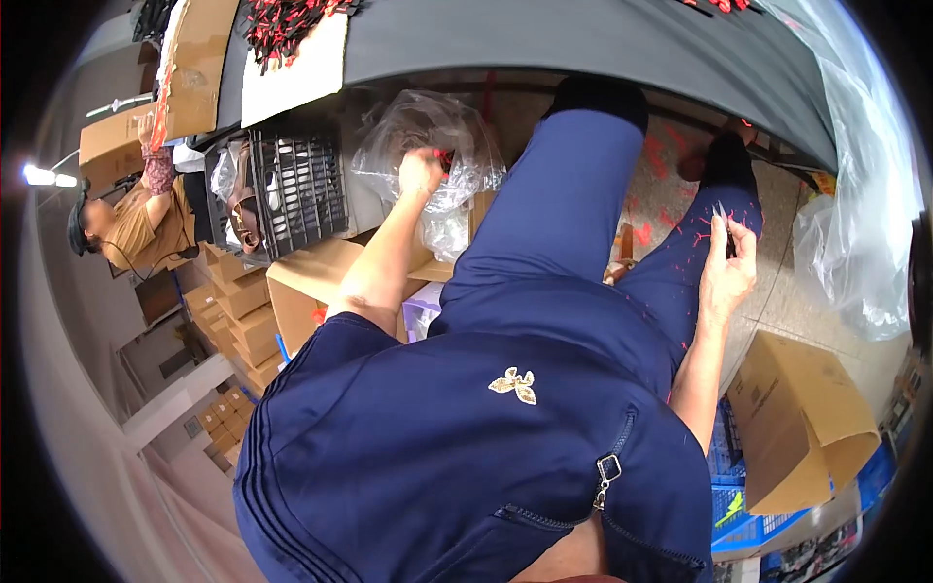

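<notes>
Table with a dark grey covering spans the top of the view, bearing a heap of black-and-red pieces beside a white sheet. Below its left end stands a black slatted crate, with an open cardboard box nearer the person's left elbow. Farther left, a co-worker in a brown top reaches toward a tall carton, and stacked cartons fill the background. On the right, clear plastic sheeting hangs past the table's edge; below it, a brown cardboard box rests over blue plastic crates. Red thread scraps cling to the navy trousers, which partly block the view of the floor.

The left hand is at a clear plastic bag, its fingers curled beside a small black-and-red piece; whether they pinch it or only touch it cannot be told. The right hand, well apart above the right leg, has thumb and fingers closed around pointed metal snips, tips facing the table.
</notes>
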A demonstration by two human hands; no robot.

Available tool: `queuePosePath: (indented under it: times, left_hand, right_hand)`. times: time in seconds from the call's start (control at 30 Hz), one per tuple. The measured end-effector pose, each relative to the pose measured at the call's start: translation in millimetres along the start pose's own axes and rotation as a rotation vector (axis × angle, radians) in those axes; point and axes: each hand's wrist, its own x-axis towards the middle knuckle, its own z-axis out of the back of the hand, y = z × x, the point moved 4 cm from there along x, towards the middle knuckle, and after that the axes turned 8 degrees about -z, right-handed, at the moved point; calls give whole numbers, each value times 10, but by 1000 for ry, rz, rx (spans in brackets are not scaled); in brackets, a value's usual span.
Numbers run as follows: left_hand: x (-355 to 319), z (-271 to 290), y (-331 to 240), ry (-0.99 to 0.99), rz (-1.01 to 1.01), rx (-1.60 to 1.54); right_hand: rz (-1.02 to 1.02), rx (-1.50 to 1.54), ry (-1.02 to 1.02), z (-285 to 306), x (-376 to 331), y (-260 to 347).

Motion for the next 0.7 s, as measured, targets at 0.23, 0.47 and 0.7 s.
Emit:
queuePosePath:
  times: [0.23, 0.47, 0.7]
  left_hand:
    - [-395, 165, -344, -93, -74, -321]
    - [-134, 1357, -2300, -355, -746, -603]
    - [518, 1875, -3342, -507, -978, -520]
  right_hand:
    - [128, -123, -79, -26, 56, -49]
    - [161, -129, -108, -22, 64, -81]
    - [140, -140, -93, 13, 48, 54]
